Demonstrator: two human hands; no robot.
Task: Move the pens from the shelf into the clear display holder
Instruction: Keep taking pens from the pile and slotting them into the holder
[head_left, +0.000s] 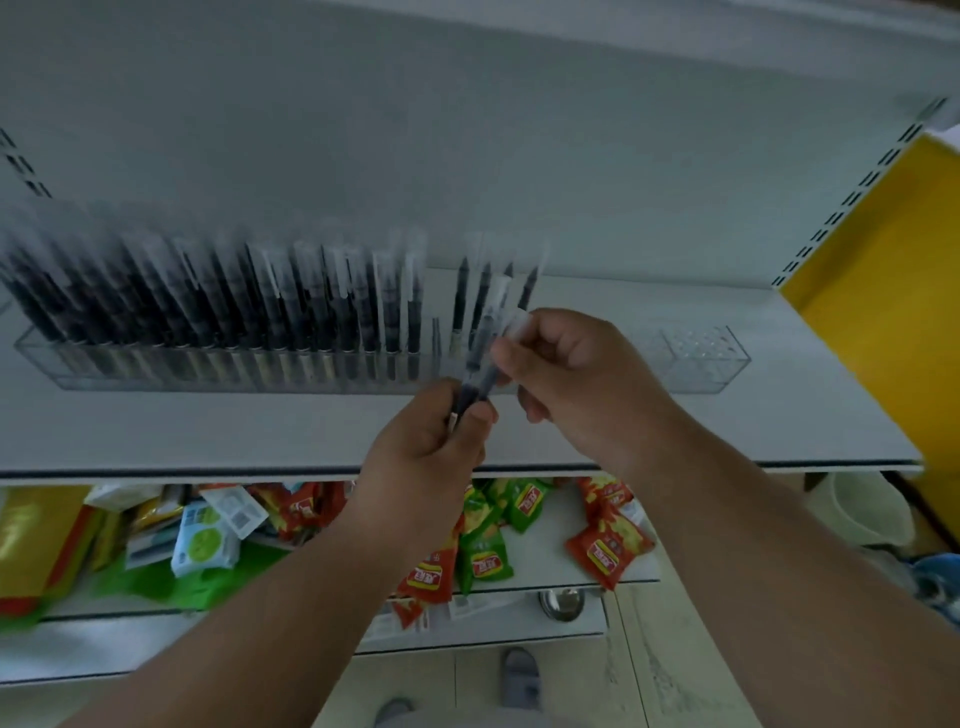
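Note:
A long clear display holder (706, 358) lies across the white shelf (208, 431). Its left and middle parts are packed with several upright black pens (218, 306) with clear caps. A few more pens (460, 299) stand just right of them, and the holder's right end shows only bare holes. In front of the holder my left hand (431, 441) grips the lower ends of a small bunch of pens (480, 364). My right hand (582, 374) pinches the capped upper end of one pen in that bunch. The picture is blurred.
Below the shelf, a lower shelf (545, 566) carries red and green snack packets (605, 551) and other packs at the left. A yellow panel (883, 291) rises at the right. Slotted uprights (852, 197) frame the white back wall. Grey slippers (519, 675) show on the floor.

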